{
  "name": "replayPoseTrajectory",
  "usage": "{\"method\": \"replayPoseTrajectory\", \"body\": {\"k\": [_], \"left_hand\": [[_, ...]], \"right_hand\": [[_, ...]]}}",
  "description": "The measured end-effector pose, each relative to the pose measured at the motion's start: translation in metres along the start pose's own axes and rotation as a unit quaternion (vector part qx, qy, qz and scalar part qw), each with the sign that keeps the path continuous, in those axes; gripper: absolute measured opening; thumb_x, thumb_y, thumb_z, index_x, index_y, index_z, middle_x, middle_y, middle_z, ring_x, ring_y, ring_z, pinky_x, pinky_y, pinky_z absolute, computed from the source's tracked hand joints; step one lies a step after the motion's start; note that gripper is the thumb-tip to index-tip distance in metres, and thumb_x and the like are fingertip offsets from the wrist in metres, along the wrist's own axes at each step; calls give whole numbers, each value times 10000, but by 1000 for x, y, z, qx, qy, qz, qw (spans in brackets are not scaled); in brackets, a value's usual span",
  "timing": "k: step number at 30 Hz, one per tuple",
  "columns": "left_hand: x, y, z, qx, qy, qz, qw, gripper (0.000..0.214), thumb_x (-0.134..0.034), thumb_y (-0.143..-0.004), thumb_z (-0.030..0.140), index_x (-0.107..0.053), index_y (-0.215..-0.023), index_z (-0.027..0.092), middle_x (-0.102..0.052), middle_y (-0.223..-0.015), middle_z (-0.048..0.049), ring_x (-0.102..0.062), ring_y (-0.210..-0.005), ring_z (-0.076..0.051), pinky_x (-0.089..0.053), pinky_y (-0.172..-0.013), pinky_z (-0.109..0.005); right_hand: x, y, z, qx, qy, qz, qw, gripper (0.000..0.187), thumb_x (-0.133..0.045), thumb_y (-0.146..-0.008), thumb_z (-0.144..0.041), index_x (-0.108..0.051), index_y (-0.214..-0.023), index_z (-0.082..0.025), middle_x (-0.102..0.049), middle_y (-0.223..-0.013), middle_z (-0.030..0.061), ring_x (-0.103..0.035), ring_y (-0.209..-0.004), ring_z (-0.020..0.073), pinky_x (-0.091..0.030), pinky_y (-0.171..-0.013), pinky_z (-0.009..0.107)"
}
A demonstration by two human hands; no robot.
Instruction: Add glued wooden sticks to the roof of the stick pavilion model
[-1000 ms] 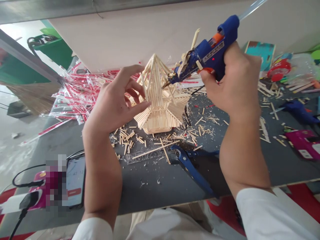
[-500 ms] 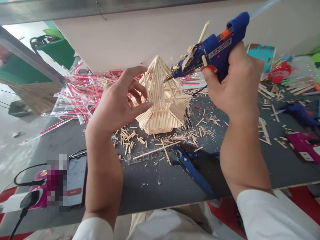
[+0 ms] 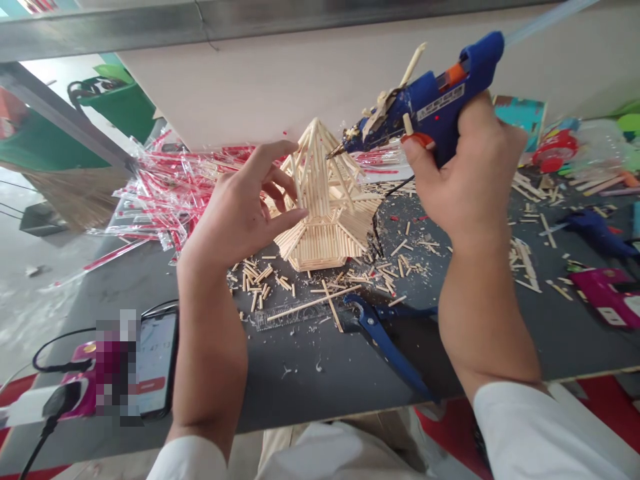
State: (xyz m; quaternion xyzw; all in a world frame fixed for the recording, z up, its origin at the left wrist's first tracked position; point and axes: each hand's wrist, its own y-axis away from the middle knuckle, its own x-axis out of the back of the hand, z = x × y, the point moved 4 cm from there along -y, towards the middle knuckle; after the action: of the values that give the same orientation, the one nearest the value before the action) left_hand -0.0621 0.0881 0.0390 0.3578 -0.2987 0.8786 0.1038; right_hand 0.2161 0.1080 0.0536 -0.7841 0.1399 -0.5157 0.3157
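My right hand (image 3: 467,177) is wrapped round a blue hot glue gun (image 3: 425,100), thumb near its orange trigger. The gun's nozzle points down-left at the upper part of a pale wooden stick model (image 3: 320,230), which has a pointed top and a flared, ribbed lower roof. A clear glue stick (image 3: 547,23) runs out of the gun's rear, and bits of wood and dried glue cling to its front. My left hand (image 3: 250,200) grips the model's left side, thumb low and index finger high; the exact contact of its curled fingers is partly hidden.
Cut stick pieces (image 3: 257,277) litter the dark table. In front lie a clear ruler (image 3: 290,317) and blue-handled cutters (image 3: 393,350). Red-and-clear wrappers (image 3: 160,187) pile up at left. A phone (image 3: 157,360) lies near the left edge, another blue glue gun (image 3: 603,233) at right.
The view has shifted slightly, so the scene sits a little lower. Both hands and the glue gun keep nearly the same places around the model.
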Motion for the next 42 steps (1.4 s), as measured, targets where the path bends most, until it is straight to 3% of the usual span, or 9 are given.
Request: {"method": "replayPoseTrajectory", "body": {"k": [9, 14, 20, 22, 26, 29, 33, 37, 42], "left_hand": [[2, 0, 2, 2, 40, -11, 999, 756, -784, -817, 187, -483, -1503, 280, -689, -1066, -57, -673, -823, -157, -556, -631, -273], [10, 1, 2, -15, 73, 47, 996, 725, -780, -794, 175, -520, -1460, 291, -641, -1221, -69, -651, -857, -140, -548, -606, -258], [10, 4, 1, -1, 142, 12, 990, 727, -786, -809, 220, -484, -1460, 338, -682, -1098, -57, -668, -828, -166, -549, -589, -284], [8, 4, 5, -3, 156, -9, 988, 713, -778, -823, 229, -471, -1460, 321, -699, -1038, -53, -679, -829, -177, -564, -612, -296], [5, 2, 11, -7, 181, -33, 983, 683, -780, -835, 249, -470, -1440, 315, -709, -954, -39, -681, -771, -173, -572, -612, -302], [4, 0, 13, -23, 210, -33, 977, 702, -833, -795, 229, -498, -1404, 325, -695, -874, 2, -680, -714, -154, -568, -599, -292], [0, -1, 13, -35, 232, -34, 971, 723, -875, -755, 188, -529, -1377, 320, -694, -868, 26, -694, -716, -131, -560, -588, -257], [-4, -2, 16, -43, 216, -21, 975, 698, -876, -768, 211, -554, -1383, 294, -697, -880, 8, -690, -730, -126, -559, -594, -249], [-9, -2, 23, -30, 158, -13, 987, 613, -819, -818, 241, -577, -1375, 322, -701, -921, -27, -691, -761, -163, -574, -623, -290]], "right_hand": [[8, -1, 3, -41, -68, 55, 995, 401, -725, -894, -522, -657, -1202, -274, -753, -1048, 88, -665, -905, 264, -488, -854, 383], [3, 0, 65, -111, -53, 38, 992, 337, -813, -799, -554, -674, -893, -262, -702, -803, 83, -526, -652, 180, -385, -612, 347], [-34, 12, 157, -90, 47, -115, 988, 564, -874, -662, -618, -441, -474, -309, -285, -400, -40, -396, -465, 149, -366, -545, 343], [-57, 17, 175, -96, 61, -226, 967, 618, -827, -674, -687, -397, -443, -308, -284, -376, -42, -436, -463, 148, -416, -558, 338], [-77, 19, 182, -114, 49, -311, 942, 584, -840, -637, -707, -490, -463, -274, -455, -428, 7, -573, -558, 220, -481, -615, 394], [-56, 14, 153, -113, 33, -287, 951, 488, -842, -679, -654, -587, -572, -251, -577, -515, 38, -572, -589, 203, -494, -645, 400], [0, 12, 49, -47, -163, -121, 978, 225, -754, -884, -407, -710, -1074, -294, -773, -1008, 66, -716, -892, 208, -561, -870, 392], [10, 26, -55, -24, -413, -142, 899, 356, -815, -846, -352, -693, -1174, -290, -759, -1013, 15, -726, -847, 190, -618, -777, 362], [-21, 35, -80, -83, -520, -148, 837, 335, -844, -818, -411, -681, -1072, -265, -734, -958, 20, -707, -808, 178, -614, -701, 341]]}}
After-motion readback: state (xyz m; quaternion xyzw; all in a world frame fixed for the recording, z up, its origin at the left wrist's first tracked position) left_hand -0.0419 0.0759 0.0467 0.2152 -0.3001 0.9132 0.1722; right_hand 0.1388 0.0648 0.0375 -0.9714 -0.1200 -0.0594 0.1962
